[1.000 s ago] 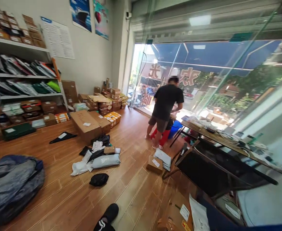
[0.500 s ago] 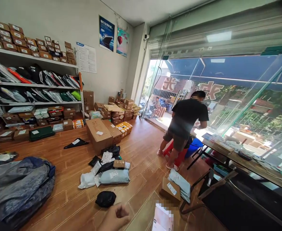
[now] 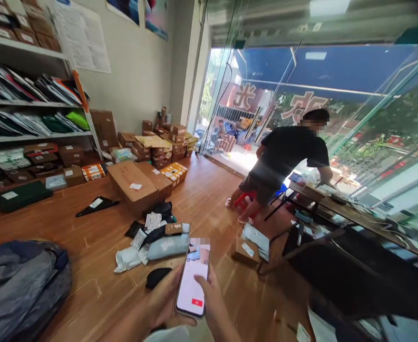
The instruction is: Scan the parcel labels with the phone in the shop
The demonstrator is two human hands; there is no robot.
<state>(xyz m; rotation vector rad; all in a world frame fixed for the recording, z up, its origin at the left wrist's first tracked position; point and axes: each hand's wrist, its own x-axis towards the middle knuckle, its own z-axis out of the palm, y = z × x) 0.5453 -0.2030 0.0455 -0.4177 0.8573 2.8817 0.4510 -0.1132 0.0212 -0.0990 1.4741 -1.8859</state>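
A smartphone [image 3: 187, 292] with a lit, mostly white screen is held upright at the lower middle of the head view. My left hand [image 3: 164, 294] wraps round its left side and lower back, with fingertips showing beneath the bottom edge. On the other side my right hand [image 3: 214, 297] grips the phone, its thumb lying over the screen near a red button. Just beyond the left hand sits a black parcel [image 3: 157, 277], partly covered by that hand. A grey-white bagged parcel [image 3: 168, 247] lies on the floor behind the phone.
Large cartons [image 3: 133, 185] stand further back on the wooden floor. A shelf rack [image 3: 34, 102] full of parcels lines the left wall. A person [image 3: 283, 152] leans over a cluttered table [image 3: 354, 221] at right. A dark chair [image 3: 340, 270] and grey sack [image 3: 23, 289] flank me.
My view has swung right and down. The phone has moved left and into both hands; the left hand was empty before. The other person now reaches farther over the table.
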